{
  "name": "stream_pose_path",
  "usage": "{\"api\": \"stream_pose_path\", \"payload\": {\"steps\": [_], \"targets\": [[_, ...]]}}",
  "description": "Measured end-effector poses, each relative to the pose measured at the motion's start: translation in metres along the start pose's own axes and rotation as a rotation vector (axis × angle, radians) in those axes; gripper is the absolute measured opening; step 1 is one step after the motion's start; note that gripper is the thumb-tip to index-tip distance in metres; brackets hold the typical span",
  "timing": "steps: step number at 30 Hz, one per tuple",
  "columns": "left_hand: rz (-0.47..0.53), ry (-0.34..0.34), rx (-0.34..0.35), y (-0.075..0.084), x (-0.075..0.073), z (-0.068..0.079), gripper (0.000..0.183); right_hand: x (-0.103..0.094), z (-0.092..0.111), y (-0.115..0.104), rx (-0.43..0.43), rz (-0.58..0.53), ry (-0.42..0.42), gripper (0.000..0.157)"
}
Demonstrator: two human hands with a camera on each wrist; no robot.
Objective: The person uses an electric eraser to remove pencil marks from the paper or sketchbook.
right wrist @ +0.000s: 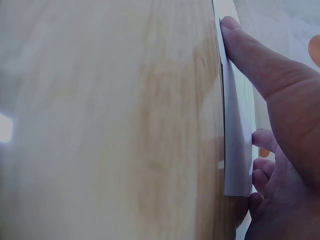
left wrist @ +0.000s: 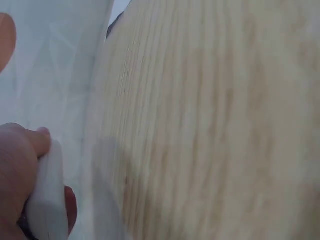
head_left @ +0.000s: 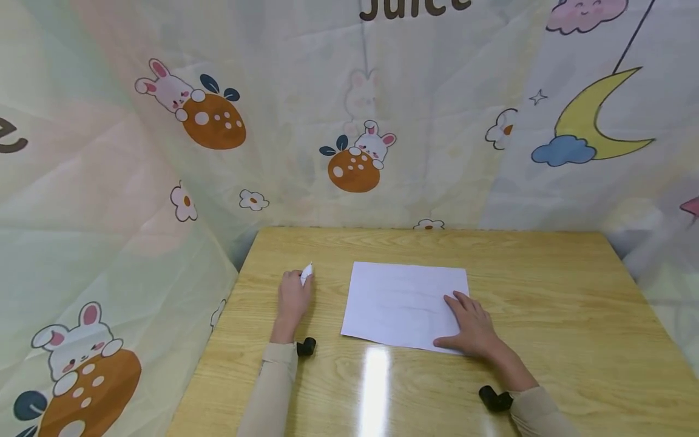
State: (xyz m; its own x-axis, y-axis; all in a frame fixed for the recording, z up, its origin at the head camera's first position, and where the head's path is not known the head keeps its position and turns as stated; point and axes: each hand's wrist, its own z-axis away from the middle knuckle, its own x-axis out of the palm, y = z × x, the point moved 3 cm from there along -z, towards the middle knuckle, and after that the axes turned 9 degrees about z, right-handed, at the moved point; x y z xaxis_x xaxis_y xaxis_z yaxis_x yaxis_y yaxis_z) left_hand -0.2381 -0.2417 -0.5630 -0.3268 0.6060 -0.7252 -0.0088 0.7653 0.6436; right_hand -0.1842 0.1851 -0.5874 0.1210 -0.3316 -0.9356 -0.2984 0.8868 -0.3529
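My left hand (head_left: 293, 297) grips a slim white tube-like thing with a pointed tip (head_left: 307, 273), held above the left part of the table. In the left wrist view its smooth white body (left wrist: 49, 200) sits between thumb and fingers; its exact kind does not show. A white sheet of paper (head_left: 395, 303) lies flat on the wood, with faint lines or creases on its surface. Over the sheet's right edge my right hand (head_left: 472, 328) rests with thumb and fingers spread. Close up, that thumb lies along the near edge of the paper (right wrist: 237, 130), which lifts slightly.
Both hands work over a light wooden table (head_left: 557, 303) with a bright reflection near its front. Behind and to the left hangs a printed curtain (head_left: 295, 121) with rabbits and flowers. Black camera mounts (head_left: 495, 399) stick out inward from both wrists.
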Motion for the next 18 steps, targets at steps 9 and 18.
{"api": "stream_pose_path", "payload": {"steps": [9, 18], "targets": [[0.011, 0.072, 0.063, -0.005, -0.008, -0.014, 0.041, -0.004, 0.0, -0.002, -0.002, 0.003, 0.003, 0.111], [0.028, 0.07, 0.015, -0.01, -0.006, -0.022, 0.04, 0.0, 0.0, -0.001, 0.006, 0.018, -0.003, 0.113]]}}
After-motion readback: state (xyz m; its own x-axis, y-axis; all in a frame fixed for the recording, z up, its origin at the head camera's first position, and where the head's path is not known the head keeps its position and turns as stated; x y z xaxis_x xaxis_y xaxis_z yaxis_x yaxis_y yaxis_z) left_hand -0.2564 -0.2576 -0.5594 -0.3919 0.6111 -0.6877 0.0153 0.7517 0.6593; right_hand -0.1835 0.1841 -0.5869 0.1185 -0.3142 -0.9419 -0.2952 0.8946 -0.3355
